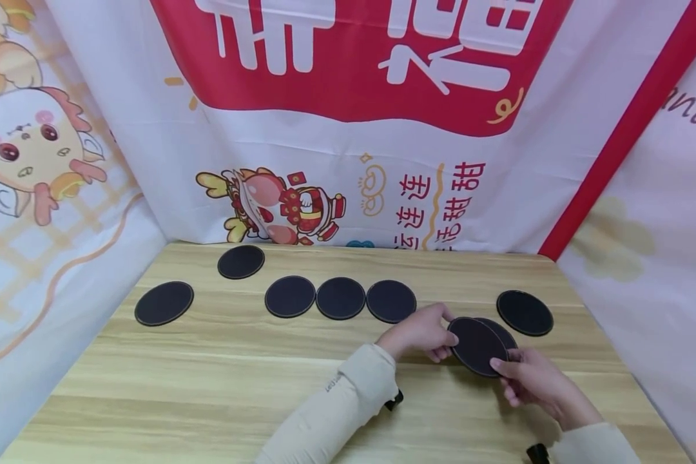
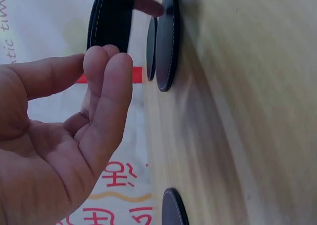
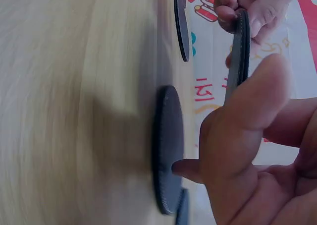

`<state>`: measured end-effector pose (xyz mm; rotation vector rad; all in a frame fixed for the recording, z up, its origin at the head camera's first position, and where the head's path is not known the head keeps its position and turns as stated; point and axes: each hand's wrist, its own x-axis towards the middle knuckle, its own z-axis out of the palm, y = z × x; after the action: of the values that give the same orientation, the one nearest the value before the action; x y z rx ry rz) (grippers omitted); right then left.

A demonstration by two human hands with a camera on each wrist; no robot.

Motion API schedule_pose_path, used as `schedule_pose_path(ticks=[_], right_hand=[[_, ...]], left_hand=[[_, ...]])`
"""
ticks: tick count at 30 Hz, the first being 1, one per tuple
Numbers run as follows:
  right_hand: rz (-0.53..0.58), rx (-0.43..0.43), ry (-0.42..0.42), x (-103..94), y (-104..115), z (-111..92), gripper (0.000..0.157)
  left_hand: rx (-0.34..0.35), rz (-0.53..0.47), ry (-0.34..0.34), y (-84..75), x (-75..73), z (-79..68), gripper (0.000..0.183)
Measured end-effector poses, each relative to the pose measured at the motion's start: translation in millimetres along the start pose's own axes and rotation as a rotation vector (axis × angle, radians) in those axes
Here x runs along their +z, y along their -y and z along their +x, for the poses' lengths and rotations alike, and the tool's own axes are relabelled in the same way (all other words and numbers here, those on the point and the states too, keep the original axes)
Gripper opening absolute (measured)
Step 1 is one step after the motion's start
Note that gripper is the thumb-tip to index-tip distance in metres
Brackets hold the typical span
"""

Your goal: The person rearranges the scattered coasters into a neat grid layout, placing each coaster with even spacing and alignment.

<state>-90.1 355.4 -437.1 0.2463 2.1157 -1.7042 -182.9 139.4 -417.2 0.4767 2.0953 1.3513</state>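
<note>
Both hands pinch a round black coaster (image 1: pixel 477 348) at opposite edges, raised above the table. My left hand (image 1: pixel 422 332) has its thumb and fingertips on the left edge, and its other fingers curl below. On the right edge is my right hand (image 1: pixel 536 381), with the thumb on top. Partly hidden under the raised coaster, another black coaster (image 1: pixel 506 334) lies on the wood. In the right wrist view, one right fingertip reaches the face of this lower coaster (image 3: pixel 170 150). Pale stitching runs around the rim of the held coaster (image 2: pixel 113 22).
Three coasters (image 1: pixel 340 298) form a touching row at mid-table. One coaster (image 1: pixel 524 313) lies at far right; two more, a back one (image 1: pixel 241 262) and a front one (image 1: pixel 165 303), lie at left. Printed cloth (image 1: pixel 348 142) hangs behind the wooden table (image 1: pixel 209 399) and along its sides.
</note>
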Motion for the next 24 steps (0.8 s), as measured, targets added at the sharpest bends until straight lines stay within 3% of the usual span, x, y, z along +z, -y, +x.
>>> schedule_pose_path(ticks=[5, 8, 12, 17, 24], right_hand=[[-0.078, -0.086, -0.155, 1.1, 17, 2, 0.030], [-0.111, -0.146, -0.226, 0.7, 31, 15, 0.050], [-0.138, -0.179, -0.287, 0.1, 44, 39, 0.061], [-0.136, -0.177, -0.288, -2.0, 50, 71, 0.062], [-0.080, -0.116, -0.244, -5.3, 50, 100, 0.061]], left_hand=[[0.040, -0.057, -0.047, 4.9, -2.6, 8.8, 0.035], [0.069, -0.132, -0.105, 9.6, -8.6, 18.1, 0.042], [0.096, -0.259, -0.176, 18.1, -15.7, 30.9, 0.050], [0.127, -0.325, -0.269, 28.8, -21.4, 46.3, 0.055], [0.118, -0.305, -0.318, 35.4, -23.9, 62.6, 0.066]])
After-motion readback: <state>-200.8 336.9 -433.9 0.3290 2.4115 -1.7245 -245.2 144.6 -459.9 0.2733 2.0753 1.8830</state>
